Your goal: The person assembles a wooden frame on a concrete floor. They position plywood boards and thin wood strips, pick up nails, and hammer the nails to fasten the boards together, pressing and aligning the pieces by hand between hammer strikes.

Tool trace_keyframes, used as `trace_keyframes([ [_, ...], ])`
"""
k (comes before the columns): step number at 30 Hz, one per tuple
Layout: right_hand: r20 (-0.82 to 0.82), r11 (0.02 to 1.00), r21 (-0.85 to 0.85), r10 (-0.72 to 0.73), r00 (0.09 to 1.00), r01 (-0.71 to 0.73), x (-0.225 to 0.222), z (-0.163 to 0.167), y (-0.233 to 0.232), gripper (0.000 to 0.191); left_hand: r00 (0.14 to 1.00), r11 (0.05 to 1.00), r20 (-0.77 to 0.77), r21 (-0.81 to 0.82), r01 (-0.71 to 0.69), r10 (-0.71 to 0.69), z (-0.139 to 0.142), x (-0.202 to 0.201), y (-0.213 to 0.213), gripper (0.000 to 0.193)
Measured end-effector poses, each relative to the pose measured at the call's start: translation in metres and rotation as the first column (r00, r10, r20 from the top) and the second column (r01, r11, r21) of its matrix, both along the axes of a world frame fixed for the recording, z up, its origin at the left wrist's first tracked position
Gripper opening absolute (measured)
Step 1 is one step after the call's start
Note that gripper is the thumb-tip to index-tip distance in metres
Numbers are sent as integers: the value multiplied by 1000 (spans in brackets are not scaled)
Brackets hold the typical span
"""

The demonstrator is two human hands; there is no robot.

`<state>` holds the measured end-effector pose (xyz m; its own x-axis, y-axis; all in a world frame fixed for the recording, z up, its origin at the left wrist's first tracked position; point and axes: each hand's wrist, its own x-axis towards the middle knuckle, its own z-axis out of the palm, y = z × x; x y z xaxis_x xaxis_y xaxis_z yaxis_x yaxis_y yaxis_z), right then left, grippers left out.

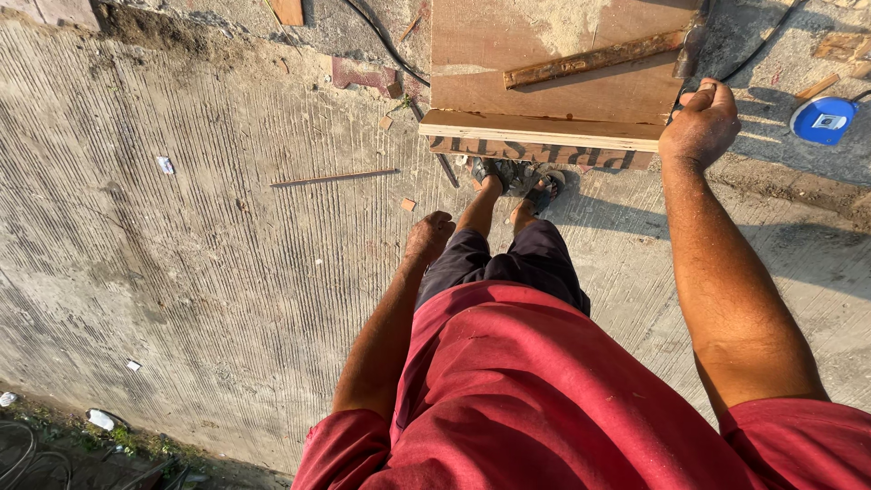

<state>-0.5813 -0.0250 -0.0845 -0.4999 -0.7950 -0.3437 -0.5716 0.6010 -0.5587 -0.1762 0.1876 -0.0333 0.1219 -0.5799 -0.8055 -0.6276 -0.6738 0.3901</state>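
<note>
On grooved concrete paving, the person stands in a red shirt and dark shorts, sandalled feet point(519, 179) just short of a low wooden work platform point(544, 132) made of a plywood sheet over a thick plank edge. Right hand point(700, 122) is raised at the platform's right corner, fingers curled narrow with the thumb up; it appears closed on the dark end of a rough wooden batten point(590, 60) that lies slantwise across the plywood, though the exact grip is partly hidden. Left hand point(428, 234) hangs beside the thigh, loosely fisted and holding nothing. A blue tape measure point(823, 120) lies on the ground just right of the platform; a thin strip of wood point(334, 179) lies well apart to the left. Judgement: the step in hand is taking hold of the batten at the bench; any following move would call for a firm grip and the free left hand to steady the piece.
</note>
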Motion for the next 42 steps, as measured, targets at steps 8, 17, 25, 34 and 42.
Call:
trace_keyframes([
  [8, 3, 1000, -18, -13, 1000, 13, 1, 0, 0, 34, 999, 999, -30, 28, -24, 24, 0, 0, 0, 37],
  [17, -17, 999, -38, 10, 1000, -11, -1, -2, 1, 33, 1000, 1000, -3, -5, -12, 12, 0, 5, 0, 38],
  [25, -9, 999, -47, 11, 1000, -12, -2, -2, 1, 32, 1000, 1000, 5, 11, -8, 8, 0, 7, 4, 38],
  [34, 8, 999, -50, -6, 1000, 6, -2, -2, 1, 32, 1000, 1000, 1, -7, -24, 24, -2, 12, 10, 36],
  [42, 7, 999, -29, -30, 1000, 30, -1, -2, 0, 31, 1000, 1000, 14, -15, -9, 9, -3, 14, 16, 35],
])
